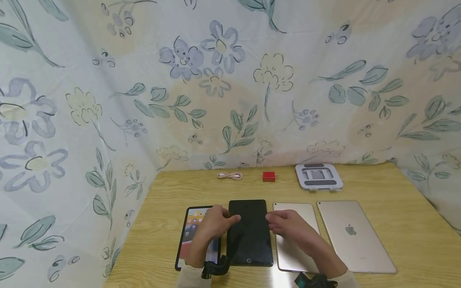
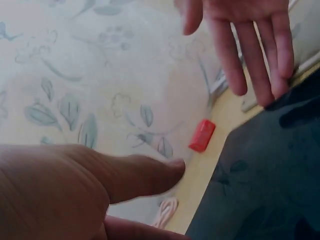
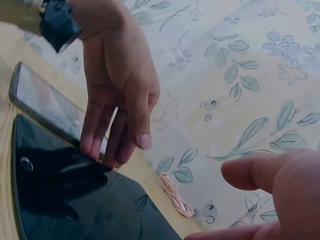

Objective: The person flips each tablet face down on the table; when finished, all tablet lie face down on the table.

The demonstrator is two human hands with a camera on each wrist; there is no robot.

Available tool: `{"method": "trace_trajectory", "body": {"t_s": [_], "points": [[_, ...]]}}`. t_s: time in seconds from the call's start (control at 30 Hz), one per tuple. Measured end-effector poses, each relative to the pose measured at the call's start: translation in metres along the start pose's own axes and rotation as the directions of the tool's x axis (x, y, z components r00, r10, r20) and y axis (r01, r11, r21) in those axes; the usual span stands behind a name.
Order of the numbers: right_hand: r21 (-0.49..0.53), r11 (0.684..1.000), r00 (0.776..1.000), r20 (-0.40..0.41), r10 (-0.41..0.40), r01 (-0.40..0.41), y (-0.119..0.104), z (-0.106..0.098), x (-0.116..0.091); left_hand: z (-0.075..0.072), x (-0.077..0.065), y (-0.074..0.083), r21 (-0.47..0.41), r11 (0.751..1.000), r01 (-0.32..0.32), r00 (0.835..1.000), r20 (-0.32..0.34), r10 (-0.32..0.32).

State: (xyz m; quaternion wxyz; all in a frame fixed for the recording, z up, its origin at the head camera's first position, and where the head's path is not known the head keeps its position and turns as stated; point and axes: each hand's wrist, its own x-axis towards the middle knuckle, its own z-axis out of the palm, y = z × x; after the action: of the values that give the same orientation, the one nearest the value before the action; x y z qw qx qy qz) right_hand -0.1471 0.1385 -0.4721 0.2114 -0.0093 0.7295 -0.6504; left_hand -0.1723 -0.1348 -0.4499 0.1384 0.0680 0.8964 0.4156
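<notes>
A black tablet (image 1: 250, 234) with a dark screen and a round home button lies face up on the table. My left hand (image 1: 215, 224) is at its left edge, over part of a second tablet (image 1: 189, 236) whose screen is lit with app icons. My right hand (image 1: 291, 228) is at the right edge of the black tablet, above a gold tablet (image 1: 293, 252) lying back up. In the left wrist view, the right fingers (image 2: 257, 60) reach down straight to the tablet's edge, with the thumb apart. The right wrist view shows the left fingertips at the opposite edge, the left thumb (image 3: 140, 115) raised off the screen.
A larger gold tablet (image 1: 354, 240) with an apple logo lies back up at the far right. Along the back of the wooden table (image 1: 187, 186) are a coiled pink cable (image 1: 229, 175), a red charger plug (image 1: 268, 177) and a folded grey-white stand (image 1: 318, 177). Floral cloth hangs behind.
</notes>
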Motion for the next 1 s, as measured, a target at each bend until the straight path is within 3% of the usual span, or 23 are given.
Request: {"method": "trace_trajectory", "body": {"t_s": [0.4,0.57,0.67,0.83,1.0], "points": [[0.138,0.99,0.99,0.134,-0.033,0.014,0.006,-0.012,0.001,0.008,0.001,0.003,0.006,1.0,-0.016,0.999,-0.037,0.016],[0.263,0.964,0.973,0.23,-0.034,-0.028,0.008,-0.022,0.003,0.02,0.005,0.011,0.044,0.997,-0.07,0.998,0.012,0.069],[0.277,0.96,0.969,0.246,-0.031,-0.039,0.006,-0.029,0.001,0.026,0.005,0.016,0.034,0.995,-0.095,0.994,0.053,0.093],[0.216,0.976,0.98,0.2,-0.019,-0.025,-0.001,-0.042,-0.005,0.031,0.001,0.028,-0.065,0.992,-0.109,0.99,0.077,0.114],[0.215,0.977,0.982,0.185,-0.027,-0.013,-0.009,-0.046,-0.011,0.042,-0.004,0.047,-0.233,0.955,-0.184,0.975,0.079,0.207]]}}
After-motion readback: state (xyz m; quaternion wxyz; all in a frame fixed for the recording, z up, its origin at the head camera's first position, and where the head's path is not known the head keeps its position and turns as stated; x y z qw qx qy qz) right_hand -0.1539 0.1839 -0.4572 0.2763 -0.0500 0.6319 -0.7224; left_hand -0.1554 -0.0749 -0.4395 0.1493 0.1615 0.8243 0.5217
